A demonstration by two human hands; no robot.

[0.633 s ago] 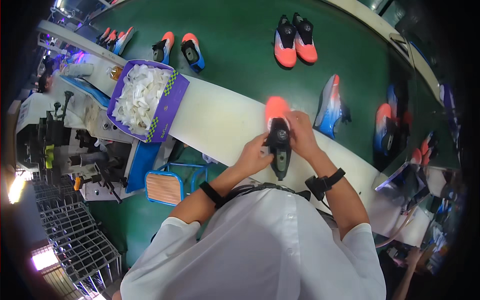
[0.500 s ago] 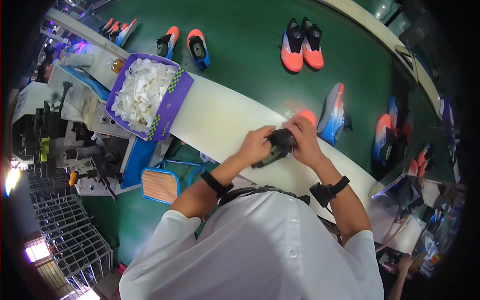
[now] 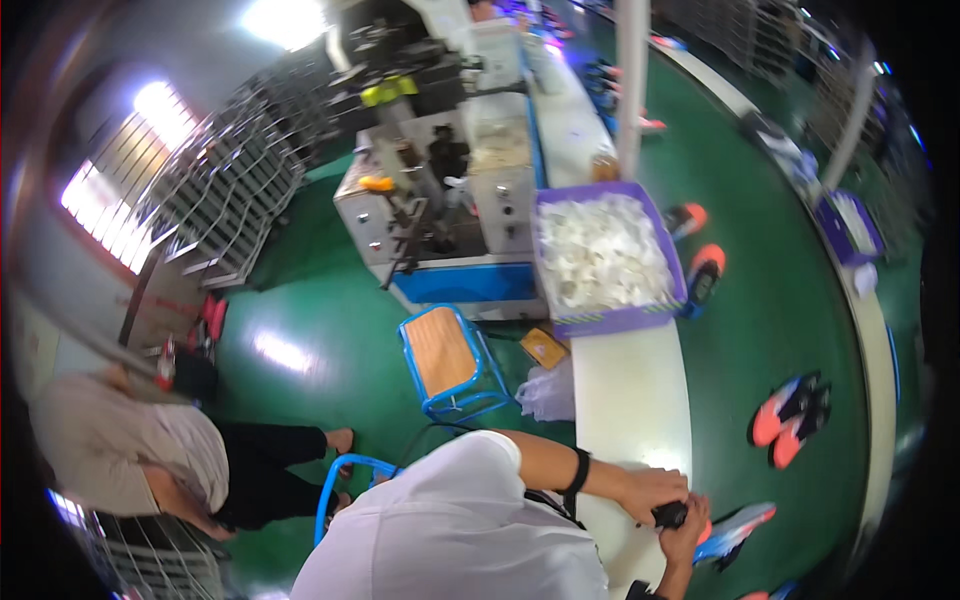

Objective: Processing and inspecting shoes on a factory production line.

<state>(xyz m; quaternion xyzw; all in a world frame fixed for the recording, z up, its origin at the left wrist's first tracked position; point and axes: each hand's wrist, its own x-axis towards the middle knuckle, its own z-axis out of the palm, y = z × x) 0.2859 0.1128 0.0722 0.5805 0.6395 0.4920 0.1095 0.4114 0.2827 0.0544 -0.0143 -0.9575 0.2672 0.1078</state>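
Note:
Both of my hands close around a black and orange shoe (image 3: 674, 516) at the near end of the long white bench (image 3: 630, 400), at the lower right. My left hand (image 3: 648, 491), with a black band on its wrist, grips the shoe from the left. My right hand (image 3: 686, 543) comes up from the lower edge and holds it from below. Most of the shoe is hidden by my fingers. A blue and orange shoe (image 3: 736, 529) lies just right of my hands on the green belt (image 3: 790, 330).
A purple bin (image 3: 612, 321) full of white pieces sits farther along the bench. A blue stool (image 3: 446, 361), a plastic bag (image 3: 546, 391) and a grey machine (image 3: 440, 200) stand to the left. An orange and black pair (image 3: 790, 421) lies on the belt. Another person (image 3: 130, 455) bends at the far left by wire racks (image 3: 230, 180).
The view has swung round, so the bench now runs away from me and the hands sit at the lower right. Both hands still hold the shoe, now lower and closer to my body.

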